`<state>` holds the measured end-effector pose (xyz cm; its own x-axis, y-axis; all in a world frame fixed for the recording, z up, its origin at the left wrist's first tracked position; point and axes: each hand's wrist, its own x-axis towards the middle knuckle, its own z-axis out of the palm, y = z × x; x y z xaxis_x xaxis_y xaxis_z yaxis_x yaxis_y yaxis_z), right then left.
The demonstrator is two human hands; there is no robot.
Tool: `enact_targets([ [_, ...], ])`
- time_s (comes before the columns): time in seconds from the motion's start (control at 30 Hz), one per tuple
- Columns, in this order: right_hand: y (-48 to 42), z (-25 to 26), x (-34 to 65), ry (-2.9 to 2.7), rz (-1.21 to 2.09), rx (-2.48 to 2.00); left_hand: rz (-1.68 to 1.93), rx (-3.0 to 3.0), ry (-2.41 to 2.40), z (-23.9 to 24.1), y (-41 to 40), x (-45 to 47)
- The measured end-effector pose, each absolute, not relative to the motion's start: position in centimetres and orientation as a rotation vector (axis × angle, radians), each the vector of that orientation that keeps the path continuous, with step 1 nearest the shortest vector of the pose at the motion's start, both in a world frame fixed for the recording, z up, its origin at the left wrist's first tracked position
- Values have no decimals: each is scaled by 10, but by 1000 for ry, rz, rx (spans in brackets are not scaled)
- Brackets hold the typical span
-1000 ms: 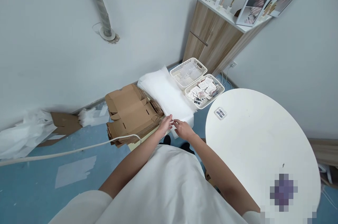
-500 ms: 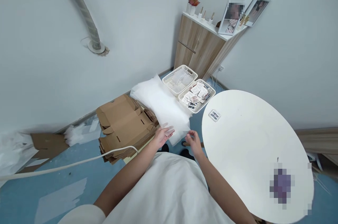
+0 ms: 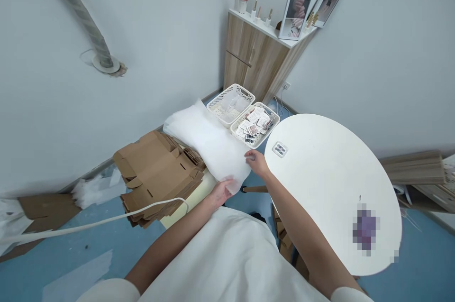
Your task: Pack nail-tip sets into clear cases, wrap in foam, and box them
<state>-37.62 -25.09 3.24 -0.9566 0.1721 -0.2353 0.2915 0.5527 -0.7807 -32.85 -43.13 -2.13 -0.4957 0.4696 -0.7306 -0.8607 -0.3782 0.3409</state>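
Observation:
A pile of soft white packing foam sheets (image 3: 204, 138), thin and slightly see-through, lies in front of me. My left hand (image 3: 221, 193) is at the near corner of the pile, its fingers partly covered by the translucent top sheet, which it grips. At the right edge, my right hand (image 3: 258, 162) pinches the same sheet between thumb and fingers. Right of that hand, a small clear case (image 3: 280, 149) with rows of dark pieces rests on the round white table (image 3: 330, 169).
Flat cardboard boxes (image 3: 156, 169) are stacked at the left, with a white cable (image 3: 142, 208) crossing before them. Beyond the foam stand a white basket (image 3: 227, 119) of clear packets and another basket (image 3: 261, 141) of carded packs. A wooden cabinet (image 3: 249, 55) stands behind.
My right hand has moved up along the foam's right edge, farther from my left hand. The near corner of the foam has shifted, and the whole view has turned slightly.

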Motion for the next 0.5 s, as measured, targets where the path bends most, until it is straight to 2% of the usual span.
enact_targets([
  [0.2,-219,65,-327,2881,-1196,98,2045,-834,1038,-34,-409,-337],
  [0.5,-137,67,-203,2943,-1441,630,2033,-454,1357,-18,-325,-312],
])
